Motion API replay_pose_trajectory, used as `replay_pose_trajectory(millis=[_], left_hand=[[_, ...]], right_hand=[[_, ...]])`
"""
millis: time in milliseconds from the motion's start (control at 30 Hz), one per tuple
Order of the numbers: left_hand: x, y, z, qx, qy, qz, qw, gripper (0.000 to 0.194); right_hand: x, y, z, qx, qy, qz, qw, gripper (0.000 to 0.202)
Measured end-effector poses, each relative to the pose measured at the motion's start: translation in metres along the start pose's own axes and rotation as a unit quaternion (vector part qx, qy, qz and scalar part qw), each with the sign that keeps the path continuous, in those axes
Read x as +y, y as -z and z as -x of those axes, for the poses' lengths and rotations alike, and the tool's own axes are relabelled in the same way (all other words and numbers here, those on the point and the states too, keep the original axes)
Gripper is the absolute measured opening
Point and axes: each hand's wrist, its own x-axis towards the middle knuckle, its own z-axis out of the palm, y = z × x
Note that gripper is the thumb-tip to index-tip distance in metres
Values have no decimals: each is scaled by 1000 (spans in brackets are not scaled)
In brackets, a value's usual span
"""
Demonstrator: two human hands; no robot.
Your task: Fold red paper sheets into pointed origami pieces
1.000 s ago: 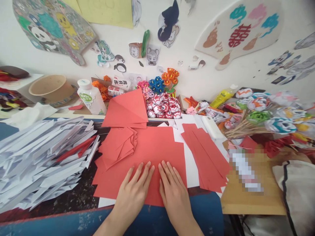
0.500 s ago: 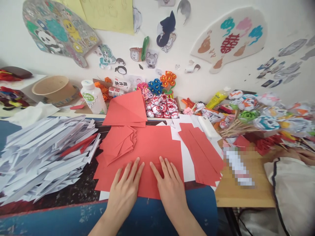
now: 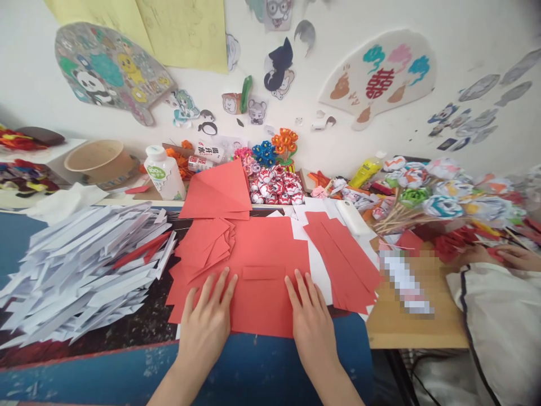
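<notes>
Both hands lie palm down on large red paper sheets at the table's front edge. My left hand has its fingers spread, pressing nothing but the paper, left of a small folded red strip. To the right of that strip rests my right hand, fingers also apart. The strip lies flat between the hands, touched by neither. Smaller red pieces are stacked behind my left hand, and long red pieces lie on white paper to the right.
A big heap of folded white paper strips covers the left side. Behind stand a white bottle and paper flowers. At the right, a person's hands hold red material beside a wooden board.
My hands have moved apart, the right one further right and the left one slightly left. The folded red strip between them now shows fully. The view has shifted a little.
</notes>
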Motion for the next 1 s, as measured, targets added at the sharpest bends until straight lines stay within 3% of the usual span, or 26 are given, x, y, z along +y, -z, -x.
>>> replay_pose_trajectory(millis=[200,333,467,533,600,633,700,800,867,933,1000], left_hand=[[14,11,-14,58,-2,37,998,45],[27,1,-43,32,-90,46,994,41],[21,-6,-70,3,-162,55,985,36],[16,-2,-78,-11,-125,101,987,32],[13,4,-84,-12,-29,206,978,28],[13,8,-88,-13,27,278,960,28],[13,13,-97,-25,115,439,891,29],[12,16,-114,-70,148,627,762,29],[10,15,-125,-93,149,680,712,31],[6,12,-134,-98,144,679,713,33],[2,10,-141,-91,135,628,761,34]], right_hand=[[1,-4,1,1,-6,-42,999,66],[3,-3,-5,9,-32,-95,995,54],[5,2,-21,54,-86,-194,976,43],[8,5,-35,57,-122,-265,955,39],[12,9,-53,37,-154,-350,923,37],[14,12,-63,20,-161,-401,902,37],[18,17,-86,-42,-138,-528,837,39],[21,25,-120,-120,-54,-659,740,42],[21,29,-140,-131,-31,-683,718,43],[20,28,-155,-138,-28,-685,715,44],[19,22,-167,-132,-22,-691,711,44]])
